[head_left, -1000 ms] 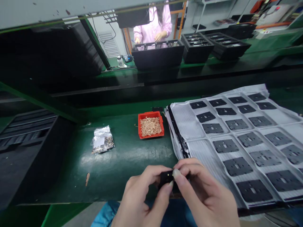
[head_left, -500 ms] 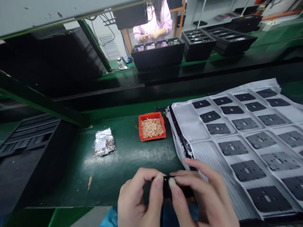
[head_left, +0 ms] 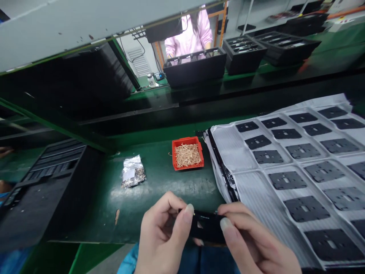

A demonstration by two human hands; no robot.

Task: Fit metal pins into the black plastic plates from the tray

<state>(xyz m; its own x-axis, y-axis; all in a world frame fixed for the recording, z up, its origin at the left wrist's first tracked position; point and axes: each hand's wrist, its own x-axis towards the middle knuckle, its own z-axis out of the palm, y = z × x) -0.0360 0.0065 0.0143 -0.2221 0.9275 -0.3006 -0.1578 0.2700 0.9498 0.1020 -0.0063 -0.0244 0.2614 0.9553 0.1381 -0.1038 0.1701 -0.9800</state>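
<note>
A black plate (head_left: pixel 208 228) with a small square hole is held between my two hands near the front edge of the bench. My left hand (head_left: pixel 167 232) pinches its left end between thumb and fingers. At the right end, my right hand (head_left: pixel 246 236) grips the plate, thumb on the face turned to me. Similar black plates (head_left: pixel 287 179) lie in rows in a white tray (head_left: pixel 253 196) on the right. Beyond my hands sits a red bin (head_left: pixel 188 168) full of thin tan pieces (head_left: pixel 187 155).
A clear bag (head_left: pixel 133 173) of small metal parts lies left of the red bin. Farther left stands a large black box (head_left: pixel 48 194). Across the bench, a person in pink (head_left: pixel 189 40) is behind black bins (head_left: pixel 196 70).
My hands have moved apart along the plate, and more of its face and its hole now show. The camera view has shifted slightly. The person opposite has moved their hands.
</note>
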